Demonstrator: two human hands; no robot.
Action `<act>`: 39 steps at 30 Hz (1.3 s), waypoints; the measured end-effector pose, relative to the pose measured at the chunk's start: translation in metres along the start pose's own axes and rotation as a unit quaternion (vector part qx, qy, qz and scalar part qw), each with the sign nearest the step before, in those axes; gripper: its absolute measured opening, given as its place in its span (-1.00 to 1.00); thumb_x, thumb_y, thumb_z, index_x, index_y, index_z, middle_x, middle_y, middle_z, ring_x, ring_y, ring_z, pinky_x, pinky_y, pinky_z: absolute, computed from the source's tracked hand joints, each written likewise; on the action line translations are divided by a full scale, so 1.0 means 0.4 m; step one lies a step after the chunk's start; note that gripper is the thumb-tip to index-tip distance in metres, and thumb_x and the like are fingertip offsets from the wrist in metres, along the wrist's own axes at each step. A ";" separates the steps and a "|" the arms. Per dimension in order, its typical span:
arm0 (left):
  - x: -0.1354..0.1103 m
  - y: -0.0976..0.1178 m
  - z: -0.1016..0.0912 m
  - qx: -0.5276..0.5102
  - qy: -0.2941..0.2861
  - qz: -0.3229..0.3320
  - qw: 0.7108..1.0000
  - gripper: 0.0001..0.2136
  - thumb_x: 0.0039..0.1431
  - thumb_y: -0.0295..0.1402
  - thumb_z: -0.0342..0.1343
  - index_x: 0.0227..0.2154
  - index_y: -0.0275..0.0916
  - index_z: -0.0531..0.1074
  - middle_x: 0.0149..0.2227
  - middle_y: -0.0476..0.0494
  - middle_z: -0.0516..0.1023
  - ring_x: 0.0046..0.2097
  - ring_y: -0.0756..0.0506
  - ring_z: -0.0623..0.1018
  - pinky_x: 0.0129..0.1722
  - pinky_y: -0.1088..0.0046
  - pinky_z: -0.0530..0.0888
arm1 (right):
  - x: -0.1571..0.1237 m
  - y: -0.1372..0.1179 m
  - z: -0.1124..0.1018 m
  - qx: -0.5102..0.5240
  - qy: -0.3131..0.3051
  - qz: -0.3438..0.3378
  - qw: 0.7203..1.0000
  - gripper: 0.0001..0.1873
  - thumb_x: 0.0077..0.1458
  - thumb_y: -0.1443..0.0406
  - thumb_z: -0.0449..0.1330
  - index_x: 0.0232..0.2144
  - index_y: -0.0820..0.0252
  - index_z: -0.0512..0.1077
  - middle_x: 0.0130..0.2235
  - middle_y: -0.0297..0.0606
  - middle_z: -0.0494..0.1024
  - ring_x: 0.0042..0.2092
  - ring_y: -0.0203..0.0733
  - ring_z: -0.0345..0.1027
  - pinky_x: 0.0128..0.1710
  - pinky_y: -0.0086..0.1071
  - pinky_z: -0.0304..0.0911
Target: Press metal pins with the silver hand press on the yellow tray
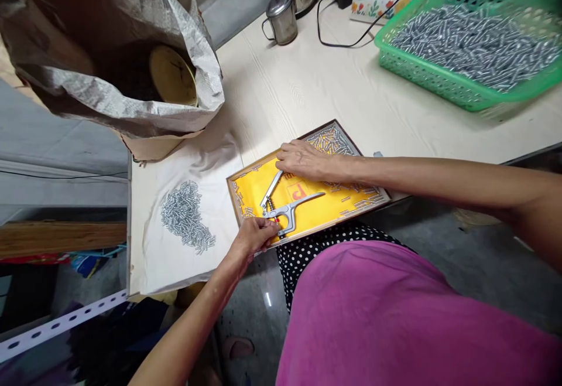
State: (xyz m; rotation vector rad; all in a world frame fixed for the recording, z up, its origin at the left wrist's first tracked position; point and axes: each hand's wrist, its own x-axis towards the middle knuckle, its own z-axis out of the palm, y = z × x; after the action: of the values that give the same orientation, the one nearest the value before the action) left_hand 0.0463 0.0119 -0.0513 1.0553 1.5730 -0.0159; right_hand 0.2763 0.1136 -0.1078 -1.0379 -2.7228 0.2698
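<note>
Silver hand pliers (pixel 287 210) with a spring and a curved jaw lie spread over a shallow wood-edged tray (pixel 290 239) with a yellow bottom. My left hand (pixel 254 235) is at the jaw, thumb and forefinger pinched together beside a small red part; what is between the fingertips is too small to make out. My right hand (pixel 302 160) lies palm down over the tray's far side, its curled fingers on the end of the upper handle. Small metal pins (pixel 331 140) fill the tray's far right corner, and more lie scattered along its edges.
Left of the tray, a heap of metal pins (pixel 187 216) lies on white cloth (pixel 153 269). Behind stands a large open sack (pixel 175 119). A green basket (pixel 421 84) full of pins is at the far right. A lidded metal cup (pixel 281 20) and a black cable (pixel 342 45) are at the back.
</note>
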 end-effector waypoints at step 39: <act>0.072 0.079 0.064 0.491 0.180 0.394 0.755 -0.59 0.34 -0.20 0.06 0.16 -0.27 0.29 0.00 -0.27 0.47 -0.01 -0.24 0.41 -0.01 0.17 0.43 | -0.168 -0.130 -0.041 -0.020 -0.024 0.079 0.996 -0.59 0.20 0.13 0.25 -0.05 0.35 0.40 -0.08 0.03 0.48 -0.03 0.08 0.26 -0.07 -0.13 0.24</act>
State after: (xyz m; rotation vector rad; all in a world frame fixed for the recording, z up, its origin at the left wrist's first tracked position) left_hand 0.0886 0.0341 -0.0658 2.6470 1.2781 -0.0733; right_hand 0.2967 0.0317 -0.0883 -1.2768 -2.7010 0.2695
